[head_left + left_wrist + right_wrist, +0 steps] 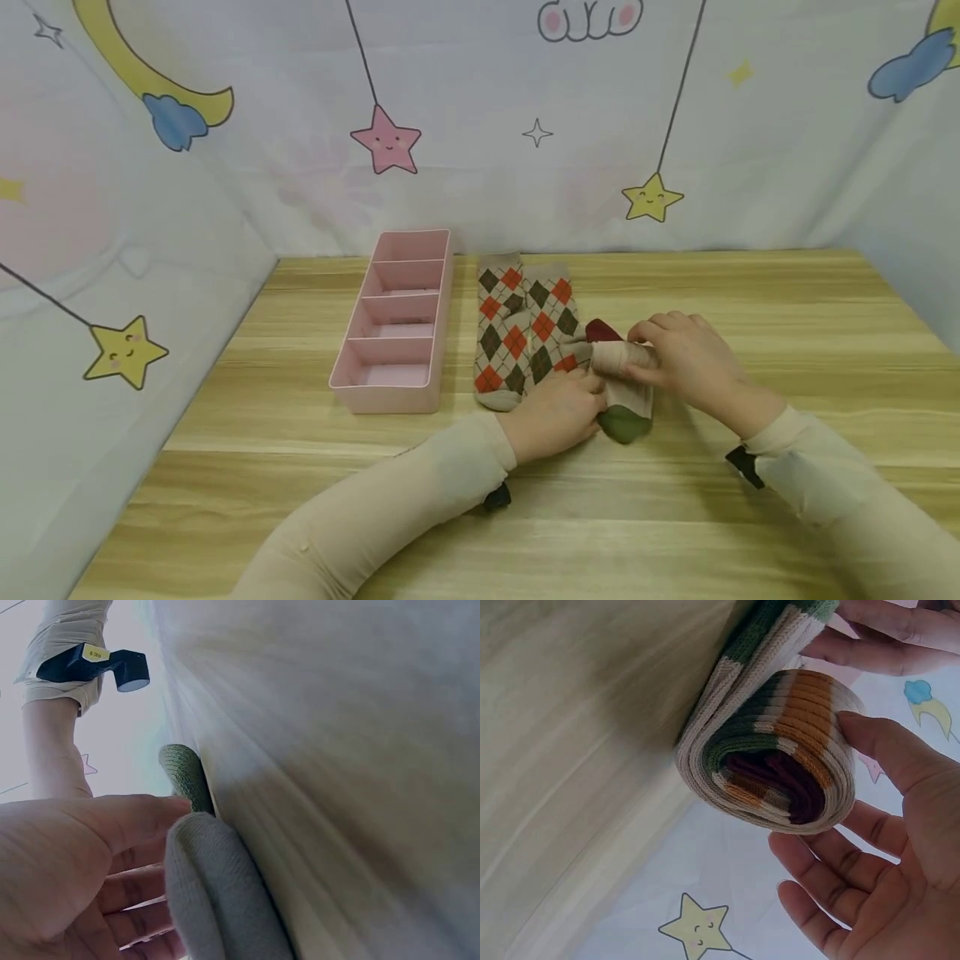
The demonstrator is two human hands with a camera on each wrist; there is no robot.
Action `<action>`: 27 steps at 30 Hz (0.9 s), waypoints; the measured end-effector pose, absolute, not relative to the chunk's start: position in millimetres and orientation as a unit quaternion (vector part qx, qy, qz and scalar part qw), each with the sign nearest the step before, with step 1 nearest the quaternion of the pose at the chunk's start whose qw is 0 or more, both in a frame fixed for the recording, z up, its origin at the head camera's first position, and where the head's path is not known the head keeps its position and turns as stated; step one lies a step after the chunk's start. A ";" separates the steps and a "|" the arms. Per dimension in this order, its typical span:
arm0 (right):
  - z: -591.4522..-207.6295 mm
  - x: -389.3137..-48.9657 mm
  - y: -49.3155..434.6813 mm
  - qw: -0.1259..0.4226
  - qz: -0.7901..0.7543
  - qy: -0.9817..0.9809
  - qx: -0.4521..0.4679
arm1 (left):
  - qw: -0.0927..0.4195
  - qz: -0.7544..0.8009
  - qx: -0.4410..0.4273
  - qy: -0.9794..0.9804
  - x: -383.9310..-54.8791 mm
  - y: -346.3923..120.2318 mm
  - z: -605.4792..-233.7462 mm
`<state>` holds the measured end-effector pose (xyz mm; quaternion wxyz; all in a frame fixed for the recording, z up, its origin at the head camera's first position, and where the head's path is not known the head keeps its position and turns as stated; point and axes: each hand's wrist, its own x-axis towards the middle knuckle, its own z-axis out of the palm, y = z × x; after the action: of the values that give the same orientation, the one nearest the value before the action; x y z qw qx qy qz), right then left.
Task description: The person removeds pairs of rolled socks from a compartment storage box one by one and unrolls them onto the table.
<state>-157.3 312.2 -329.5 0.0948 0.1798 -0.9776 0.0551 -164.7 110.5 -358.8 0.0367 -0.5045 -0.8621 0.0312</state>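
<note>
While the right hand (686,354) pinches the striped cream, green and orange knit sock roll (802,742) to its left, the flat green-toed tail (625,423) runs nearward, beside the loosely extended left hand (558,412).

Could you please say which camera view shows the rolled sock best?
The right wrist view: it shows the rolled sock close and end-on, coiled layers and stripes clear. The head view shows it smaller, from above, partly covered by the right hand. The left wrist view shows only a green end, apparently the sock's.
</note>
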 end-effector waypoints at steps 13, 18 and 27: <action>-334.1 -174.0 314.9 0.136 0.047 -0.974 0.173 | 0.008 0.000 -0.501 -0.865 -167.3 112.0 -359.1; -337.9 -180.8 317.3 0.147 0.059 -0.972 0.172 | 0.000 -0.021 -0.497 -0.868 -170.6 112.3 -360.1; -341.8 -188.9 318.6 0.158 0.078 -0.970 0.169 | -0.006 -0.031 -0.493 -0.870 -171.1 113.6 -358.9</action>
<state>-188.9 318.6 -341.8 0.1579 0.1690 -0.9698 0.0778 -171.1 113.6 -358.9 -0.0063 -0.4927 -0.8696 -0.0311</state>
